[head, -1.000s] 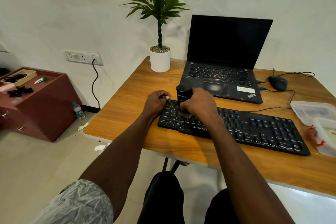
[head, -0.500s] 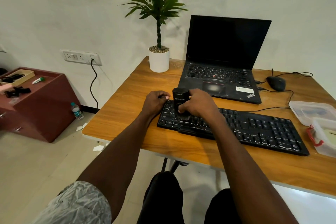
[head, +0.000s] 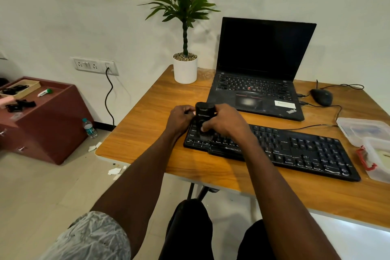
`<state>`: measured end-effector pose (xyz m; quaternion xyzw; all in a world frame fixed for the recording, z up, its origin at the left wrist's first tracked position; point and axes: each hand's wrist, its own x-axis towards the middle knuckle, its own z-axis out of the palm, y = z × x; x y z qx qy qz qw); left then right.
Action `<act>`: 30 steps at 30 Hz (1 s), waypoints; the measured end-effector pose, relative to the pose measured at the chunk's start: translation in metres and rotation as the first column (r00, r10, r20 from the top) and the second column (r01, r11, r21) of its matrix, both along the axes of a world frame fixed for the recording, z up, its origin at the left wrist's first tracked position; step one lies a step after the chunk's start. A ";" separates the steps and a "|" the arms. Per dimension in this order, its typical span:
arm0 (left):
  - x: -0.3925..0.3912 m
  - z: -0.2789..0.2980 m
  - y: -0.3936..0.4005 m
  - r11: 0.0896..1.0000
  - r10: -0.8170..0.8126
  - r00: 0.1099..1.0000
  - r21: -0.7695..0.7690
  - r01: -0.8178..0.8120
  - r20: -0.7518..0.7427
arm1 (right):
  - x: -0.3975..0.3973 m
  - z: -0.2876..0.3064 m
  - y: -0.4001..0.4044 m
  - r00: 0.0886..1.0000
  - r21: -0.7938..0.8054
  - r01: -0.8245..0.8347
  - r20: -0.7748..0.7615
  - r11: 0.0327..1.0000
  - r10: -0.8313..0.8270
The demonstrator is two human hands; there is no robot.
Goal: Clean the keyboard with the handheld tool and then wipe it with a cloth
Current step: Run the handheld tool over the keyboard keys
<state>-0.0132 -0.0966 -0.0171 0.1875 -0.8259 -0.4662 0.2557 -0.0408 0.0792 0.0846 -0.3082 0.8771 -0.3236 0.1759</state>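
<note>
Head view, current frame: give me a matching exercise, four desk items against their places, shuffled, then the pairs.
Items:
1. handheld tool
2. mouse
3. potted plant
4. plastic containers

Places:
A. far left corner of the desk
B. right edge of the desk
C. upright on the keyboard's left end, gripped by the right hand
D. right of the laptop

Pairs: 1-C, 2-D, 3-A, 4-B

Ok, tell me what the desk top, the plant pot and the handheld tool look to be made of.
Desk top: wood or wood-look laminate, with orange-brown grain streaks and a soft sheen; which of the two is unclear.
Plant pot: smooth plain white, likely ceramic or plastic; pebbles fill its top.
Handheld tool: matte black, probably plastic, with small pale print on its body.
</note>
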 end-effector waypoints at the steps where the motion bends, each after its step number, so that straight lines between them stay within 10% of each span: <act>1: 0.002 0.000 0.000 1.000 -0.013 1.000 -0.023 0.013 -0.021 | 0.006 -0.004 -0.007 0.999 -0.038 -0.028 0.024 0.999 0.029; 11: 0.000 0.004 -0.007 0.989 -0.049 0.998 0.144 0.043 0.039 | -0.004 0.002 0.002 0.994 0.067 0.025 -0.110 0.997 -0.017; 30: 0.002 -0.001 -0.004 0.995 0.033 0.999 -0.099 -0.030 0.026 | 0.009 -0.016 -0.019 0.999 -0.103 -0.005 0.042 0.995 0.009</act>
